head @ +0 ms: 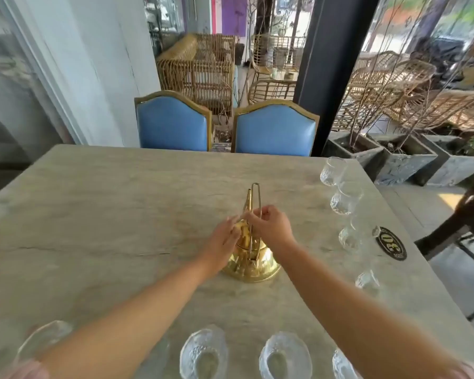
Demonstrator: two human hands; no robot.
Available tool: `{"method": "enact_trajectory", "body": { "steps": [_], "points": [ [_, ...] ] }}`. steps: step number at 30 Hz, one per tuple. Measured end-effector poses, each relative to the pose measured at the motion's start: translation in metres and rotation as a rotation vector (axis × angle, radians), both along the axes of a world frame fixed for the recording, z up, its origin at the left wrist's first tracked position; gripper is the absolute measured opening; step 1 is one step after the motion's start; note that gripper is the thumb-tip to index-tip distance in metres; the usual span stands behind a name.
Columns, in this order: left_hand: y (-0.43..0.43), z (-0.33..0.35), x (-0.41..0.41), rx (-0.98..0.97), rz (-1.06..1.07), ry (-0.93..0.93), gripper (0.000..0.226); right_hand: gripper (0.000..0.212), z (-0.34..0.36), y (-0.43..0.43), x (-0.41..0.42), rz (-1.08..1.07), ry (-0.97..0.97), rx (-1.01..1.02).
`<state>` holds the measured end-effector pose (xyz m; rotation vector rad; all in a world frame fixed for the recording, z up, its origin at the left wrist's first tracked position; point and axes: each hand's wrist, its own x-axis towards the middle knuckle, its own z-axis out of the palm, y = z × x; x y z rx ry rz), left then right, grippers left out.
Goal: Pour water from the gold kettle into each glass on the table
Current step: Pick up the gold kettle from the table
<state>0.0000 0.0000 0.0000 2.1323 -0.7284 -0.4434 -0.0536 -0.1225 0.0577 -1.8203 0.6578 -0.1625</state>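
Counts, tabletop and behind:

Gold kettle: one.

Glasses along the right edge: four, the farthest.

Glasses along the near edge: four, the leftmost, the rightmost partly hidden by an arm. Eight glasses in all.

Hands: two, left and right.

Blue chairs: two.

Round dark badge: one.

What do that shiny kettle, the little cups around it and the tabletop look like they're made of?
The kettle looks like polished brass or gold-plated metal: mirror-bright, yellow, with a thin wire handle. The glasses appear to be clear textured glass, see-through with bumpy walls, though clear plastic can't be ruled out. The table looks like matte grey-beige stone or a stone-look laminate, veined and cracked.
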Motion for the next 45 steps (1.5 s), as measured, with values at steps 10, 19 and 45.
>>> {"method": "enact_trajectory", "body": {
  "steps": [10,19,45],
  "points": [
    [0.001,-0.028,0.004,0.227,-0.085,-0.047,0.055,0.017,-0.009,0.001,0.001,0.086,-0.192,0.396],
    [0.003,-0.022,0.0,0.308,-0.069,-0.152,0.06,0.041,-0.009,0.013,0.009,0.008,-0.169,0.502],
    [0.069,0.066,-0.047,-0.106,0.063,-0.437,0.057,0.042,0.114,0.058,-0.035,0.109,-0.262,0.204]
  ]
}}
